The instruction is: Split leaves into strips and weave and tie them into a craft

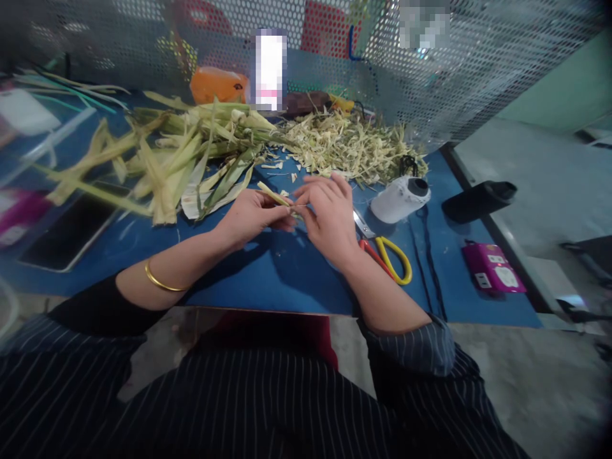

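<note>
Between the thumb and fingers of my left hand (248, 217) is a folded strip of corn husk (272, 193), its pale end pointing up and left. My right hand (329, 213) meets it at the strip's lower end, thumb and forefinger pinched together, other fingers raised. A fine pale strand shows near these fingertips; exactly what they grip is too small to tell. Scissors (394, 261) with a red and yellow handle lie beside my right wrist, blades partly hidden by the hand. A white thread spool (401, 199) lies to the right of that hand.
Long corn husks (167, 159) pile up at the back left, husk scraps (354, 146) at the back right. A phone (71, 229) lies left on the blue table (296, 280). A black spool (478, 201) and purple box (492, 268) stand right. Perforated metal panel (325, 64) rises behind.
</note>
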Demonstrator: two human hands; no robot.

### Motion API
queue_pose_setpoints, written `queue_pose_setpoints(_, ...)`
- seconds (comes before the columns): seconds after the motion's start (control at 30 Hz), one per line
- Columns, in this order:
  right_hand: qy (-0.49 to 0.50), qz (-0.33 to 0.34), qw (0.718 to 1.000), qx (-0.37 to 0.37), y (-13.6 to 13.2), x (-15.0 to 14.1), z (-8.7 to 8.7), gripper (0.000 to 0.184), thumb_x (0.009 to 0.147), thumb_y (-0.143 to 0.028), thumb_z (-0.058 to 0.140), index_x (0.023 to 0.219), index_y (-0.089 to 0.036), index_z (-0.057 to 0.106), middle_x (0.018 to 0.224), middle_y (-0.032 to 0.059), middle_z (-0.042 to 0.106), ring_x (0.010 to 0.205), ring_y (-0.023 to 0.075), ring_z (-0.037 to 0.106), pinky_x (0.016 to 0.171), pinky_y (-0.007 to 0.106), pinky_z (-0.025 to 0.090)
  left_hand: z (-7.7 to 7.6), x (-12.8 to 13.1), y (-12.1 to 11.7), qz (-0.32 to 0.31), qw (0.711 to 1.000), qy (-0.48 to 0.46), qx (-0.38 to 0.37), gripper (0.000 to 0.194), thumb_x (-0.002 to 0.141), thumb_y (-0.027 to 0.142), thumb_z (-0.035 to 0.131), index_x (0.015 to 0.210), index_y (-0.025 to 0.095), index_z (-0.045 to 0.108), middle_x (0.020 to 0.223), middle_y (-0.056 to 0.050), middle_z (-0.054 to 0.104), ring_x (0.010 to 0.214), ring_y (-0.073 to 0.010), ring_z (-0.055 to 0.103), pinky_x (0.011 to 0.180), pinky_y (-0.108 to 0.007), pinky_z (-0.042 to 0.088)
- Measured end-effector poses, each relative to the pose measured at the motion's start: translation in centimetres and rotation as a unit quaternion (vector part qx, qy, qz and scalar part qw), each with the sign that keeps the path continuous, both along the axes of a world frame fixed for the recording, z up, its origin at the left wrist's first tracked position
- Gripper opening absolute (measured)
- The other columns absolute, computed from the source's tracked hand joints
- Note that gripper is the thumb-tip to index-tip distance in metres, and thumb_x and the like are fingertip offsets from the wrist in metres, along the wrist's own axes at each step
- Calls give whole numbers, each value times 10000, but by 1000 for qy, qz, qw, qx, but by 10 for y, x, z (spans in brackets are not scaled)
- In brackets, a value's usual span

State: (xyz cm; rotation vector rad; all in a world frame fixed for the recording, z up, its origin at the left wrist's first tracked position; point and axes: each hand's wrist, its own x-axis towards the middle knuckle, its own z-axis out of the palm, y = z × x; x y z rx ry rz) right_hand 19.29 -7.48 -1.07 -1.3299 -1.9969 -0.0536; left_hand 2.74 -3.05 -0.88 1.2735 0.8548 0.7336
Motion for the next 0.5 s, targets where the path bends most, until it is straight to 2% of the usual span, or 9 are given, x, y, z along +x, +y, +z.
queue_pose_setpoints(0.1,-7,-1,999,-44,1,0,-1,135,925,-202,466,816,-234,541,808,18,647,807,187,571,911,383,384,-1,-3,3,-21,1000,22,5,203,721,263,729,846,103,724,691,-70,727,630,-176,691,684,-317,562)
queue_pose_setpoints(0.23,45,-31,997,-59,-1,-1,-4,128,923,-245,495,811,-218,551,802,20,653,769,171,564,754,313,398,-2,-6,7,-10,996,57,69,224,719,297,734,844,111,748,682,-44,714,609,-145,638,622,-268,508)
queue_pose_setpoints(0.37,134,-45,987,-74,-1,-3,-7,134,913,-279,532,801,-208,555,752,7,639,706,150,568,669,284,392,-4,-4,8,3,991,47,124,279,689,333,777,883,133,764,858,-59,749,788,-179,649,752,-285,494)
queue_pose_setpoints(0.5,168,-49,981,-80,0,-6,-11,149,909,-297,537,788,-213,551,715,-3,626,666,139,554,645,284,394,-10,1,4,10,996,-26,86,282,681,328,795,879,133,750,876,-68,740,822,-181,653,839,-317,498)
